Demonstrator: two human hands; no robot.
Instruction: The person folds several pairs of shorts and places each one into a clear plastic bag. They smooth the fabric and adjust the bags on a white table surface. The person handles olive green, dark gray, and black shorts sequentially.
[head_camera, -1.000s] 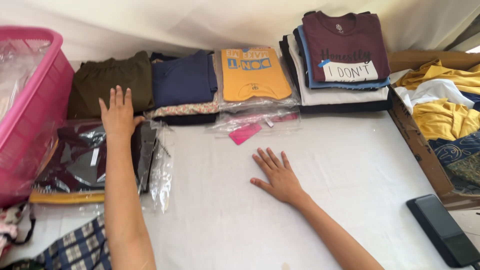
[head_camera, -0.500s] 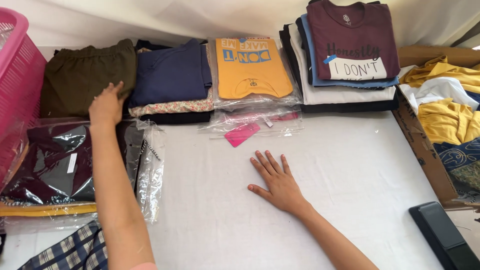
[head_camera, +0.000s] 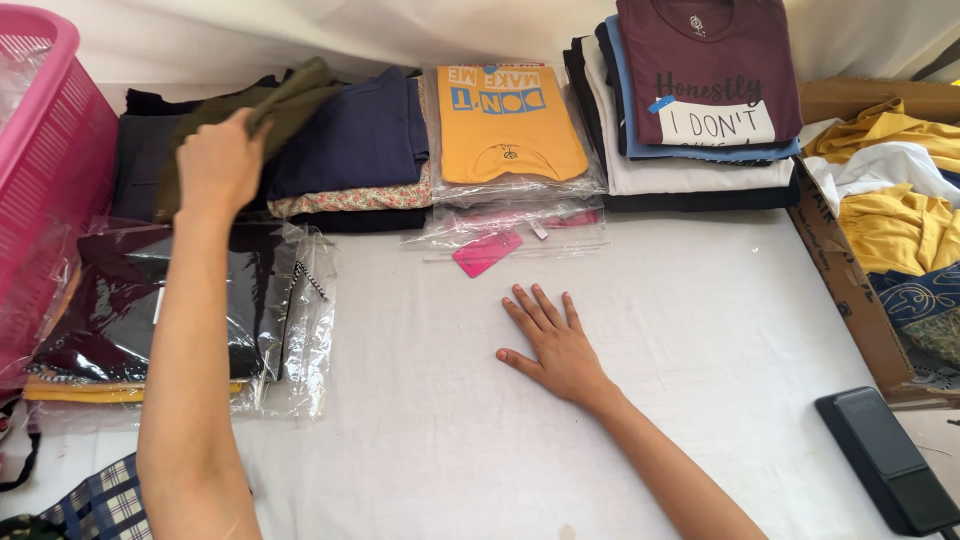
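Note:
My left hand (head_camera: 218, 165) grips a folded olive-green garment (head_camera: 290, 98) and holds it lifted and tilted above a dark folded pile (head_camera: 140, 160) at the back left. My right hand (head_camera: 552, 342) lies flat, fingers spread, on the white table cover (head_camera: 620, 300), holding nothing. A navy folded garment (head_camera: 350, 135) on a floral one sits just right of the olive piece. A bagged yellow shirt (head_camera: 510, 125) lies behind my right hand, with a clear bag carrying a pink tag (head_camera: 487, 252) in front of it.
A pink plastic basket (head_camera: 50, 150) stands at the left. Bagged dark clothes (head_camera: 170, 310) lie under my left arm. A stack topped by a maroon shirt (head_camera: 710, 85) is at the back right. A cardboard box (head_camera: 840, 270) holds yellow clothes. A black flat device (head_camera: 885, 460) lies near right.
My left hand has closed on the olive garment and raised it off its pile, shifting it right. The right hand stays flat on the cover.

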